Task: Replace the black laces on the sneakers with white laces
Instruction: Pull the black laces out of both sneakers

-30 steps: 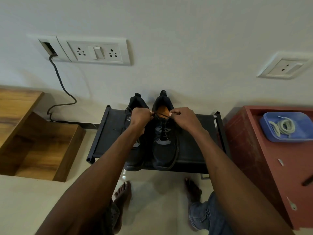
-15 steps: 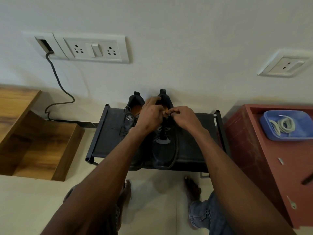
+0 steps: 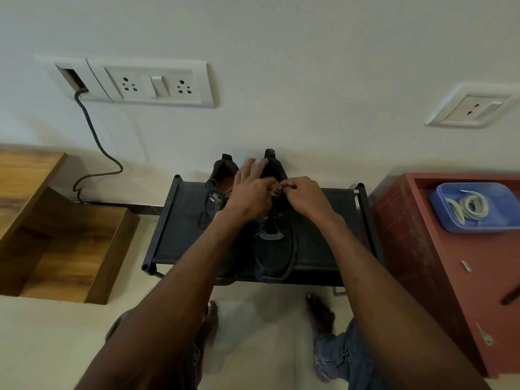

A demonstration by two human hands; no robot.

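Head view showed the right hand (image 3: pixel 304 196) with fingers curled, pinching at the top of the right sneaker (image 3: pixel 274 243), apparently on its black lace, though the strand itself was too small to confirm. Beside it, the left hand (image 3: pixel 251 192) reached over with straighter fingers touching the collar. Both matte black sneakers, the left sneaker (image 3: pixel 215 192) too, stood on a dark fabric-topped rack (image 3: pixel 180 235). Coiled white laces (image 3: pixel 468 208) lay in a blue plastic tray (image 3: pixel 501 198) on a red cabinet (image 3: pixel 439 277), well apart.
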